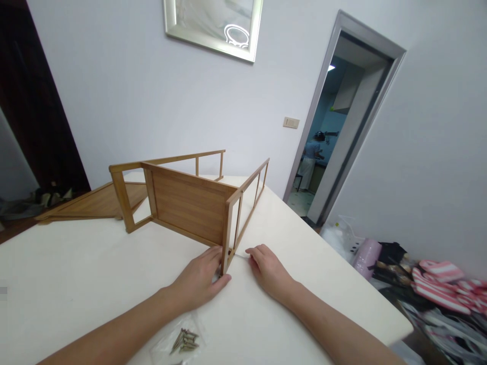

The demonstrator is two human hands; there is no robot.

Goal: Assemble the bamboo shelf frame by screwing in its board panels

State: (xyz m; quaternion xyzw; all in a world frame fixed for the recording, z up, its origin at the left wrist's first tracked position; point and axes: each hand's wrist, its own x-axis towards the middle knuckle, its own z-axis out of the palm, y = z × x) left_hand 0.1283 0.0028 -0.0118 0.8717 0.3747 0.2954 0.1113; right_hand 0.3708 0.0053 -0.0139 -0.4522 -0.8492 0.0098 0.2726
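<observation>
Wooden frame (pixel 190 205) stands ahead, left hand (pixel 200 278) clasping its near corner, right hand (pixel 268 268) pinching a thin rod (pixel 241 256).

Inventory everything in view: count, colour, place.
Table: 1, white, under work
Wooden shelf frame: 1, brown, on table
Loose wooden panel: at least 1, brown, beyond frame
Thin rod: 1, pale, at frame corner
Plastic bag: 1, clear, bottom centre
Screws: several, brassy, with bag
Glazed wall frame: 1, silvery, top
Doorway: 1, grey, right
Switch plate: 1, beige, beside doorway
Person: 1, light blue top, beyond doorway
Roll: 1, pink, right of table
Striped cloth: 1 heap, pink and white, right of roll
Other clutter: uncounted, mixed, around cloth
Left hand: 1, bare, gripping frame
Right hand: 1, bare, holding rod
</observation>
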